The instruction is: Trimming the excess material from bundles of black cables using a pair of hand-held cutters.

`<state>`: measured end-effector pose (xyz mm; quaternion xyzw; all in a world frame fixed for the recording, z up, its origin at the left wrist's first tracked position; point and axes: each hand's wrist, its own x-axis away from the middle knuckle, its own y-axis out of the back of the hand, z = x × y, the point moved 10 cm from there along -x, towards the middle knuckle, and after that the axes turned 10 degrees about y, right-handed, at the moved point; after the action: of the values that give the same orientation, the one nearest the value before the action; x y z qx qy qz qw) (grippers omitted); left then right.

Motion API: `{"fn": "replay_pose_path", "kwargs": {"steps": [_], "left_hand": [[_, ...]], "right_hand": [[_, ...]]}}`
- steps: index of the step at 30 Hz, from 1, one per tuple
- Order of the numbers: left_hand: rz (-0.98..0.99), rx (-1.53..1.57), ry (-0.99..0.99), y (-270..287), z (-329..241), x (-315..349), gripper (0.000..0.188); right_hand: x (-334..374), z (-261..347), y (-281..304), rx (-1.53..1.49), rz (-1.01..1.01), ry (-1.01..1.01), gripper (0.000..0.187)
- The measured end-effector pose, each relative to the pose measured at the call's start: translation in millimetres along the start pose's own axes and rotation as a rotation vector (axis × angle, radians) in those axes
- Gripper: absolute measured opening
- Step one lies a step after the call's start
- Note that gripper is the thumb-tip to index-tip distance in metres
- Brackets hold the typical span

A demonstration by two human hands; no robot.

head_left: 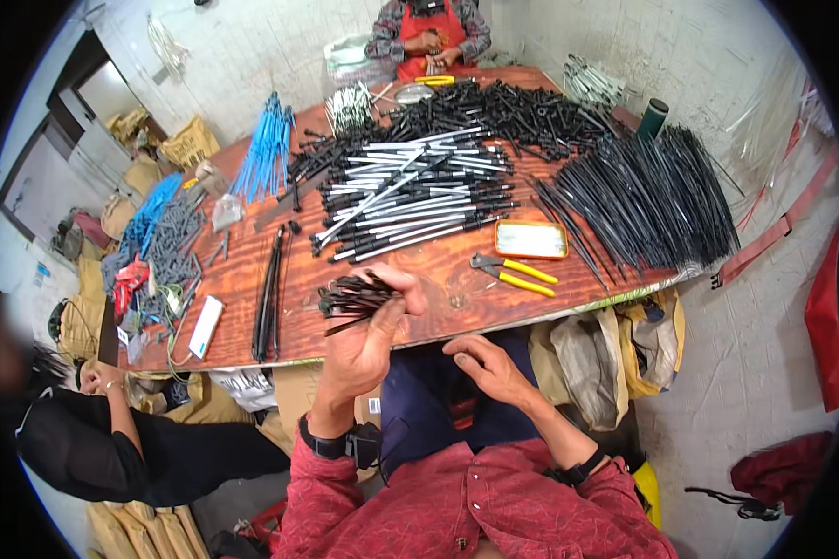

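The left hand (368, 331) is raised over the near edge of the wooden table (438, 289), its fingers curled around a bundle of short black parts (354, 296), too many and too tangled to count, which fan out toward the left; the right hand (489, 368) sits lower, just off the near edge above the lap, fingers loosely bent and holding nothing that can be seen.

One pair of yellow-handled pliers (513, 272) lies near the near edge, right of the bundle; just beyond it sits one shallow orange-rimmed tray (530, 239), whose contents cannot be made out.

In the middle of the table lies a heap of silver and black rods (415, 196), far too many to count; a fan of thin black rods (648, 200) covers the right end; a dark pile of small black fittings (503, 107) fills the far edge; a sheaf of blue rods (266, 154) rests toward the far left corner; one slim bunch of long black strips (270, 298) lies left of the bundle.

A second person in a red apron (427, 37) sits at the far edge; a third person in black (112, 438) is at the near left corner.
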<state>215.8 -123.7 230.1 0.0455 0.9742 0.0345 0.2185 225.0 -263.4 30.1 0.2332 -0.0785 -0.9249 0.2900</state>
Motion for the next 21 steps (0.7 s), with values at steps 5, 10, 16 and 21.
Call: {"fn": "replay_pose_path", "kwargs": {"steps": [5, 10, 16, 21], "left_hand": [[-0.031, -0.130, 0.251, 11, 82, -1, 0.017], [-0.055, 0.387, 0.198, 12, 76, -9, 0.017], [-0.151, 0.634, 0.232, 29, 107, -3, 0.018], [-0.309, 0.700, 0.430, 35, 166, 21, 0.020]], "right_hand": [[27, -22, 14, -0.099, -0.069, -0.160, 0.023], [22, -39, 35, -0.137, -0.202, -0.221, 0.026], [15, -26, 11, -0.542, -0.147, -0.307, 0.043], [29, -34, -17, -0.555, 0.069, -0.389, 0.036]]}}
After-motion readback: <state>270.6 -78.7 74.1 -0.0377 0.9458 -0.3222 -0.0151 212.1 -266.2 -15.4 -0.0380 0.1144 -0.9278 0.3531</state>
